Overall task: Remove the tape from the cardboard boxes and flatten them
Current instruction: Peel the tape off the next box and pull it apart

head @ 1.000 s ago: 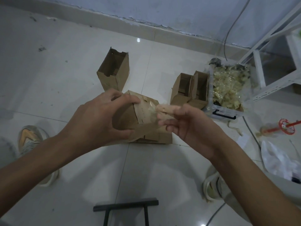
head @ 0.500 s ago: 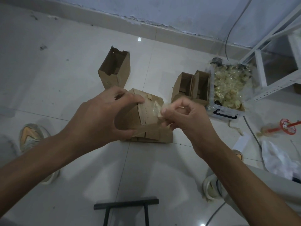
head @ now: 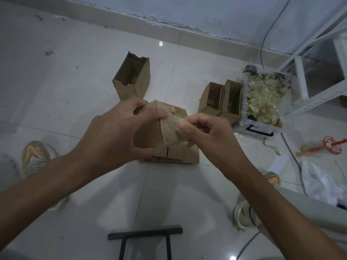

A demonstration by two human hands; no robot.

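I hold a small brown cardboard box (head: 150,135) above the floor. My left hand (head: 120,132) grips its left side, thumb under, fingers over the top. My right hand (head: 204,132) pinches a strip of clear tape (head: 177,122) at the box's right face, thumb and forefinger closed on it. Beneath the held box lies a stack of flattened cardboard (head: 180,156) on the tiles. An open upright box (head: 133,79) stands behind on the left. Two more open boxes (head: 221,98) stand side by side on the right.
A clear plastic bin (head: 262,104) full of crumpled tape sits right of the boxes, beside a white metal rack (head: 319,68). A red tape dispenser (head: 330,145) and white cloth (head: 323,182) lie at right. My shoes (head: 35,156) flank the workspace. A black stool frame (head: 144,239) is below.
My right hand came back from holding a tape piece away from the box, closed its fingers and now pinches tape at the box's right face. My left hand kept its grip.
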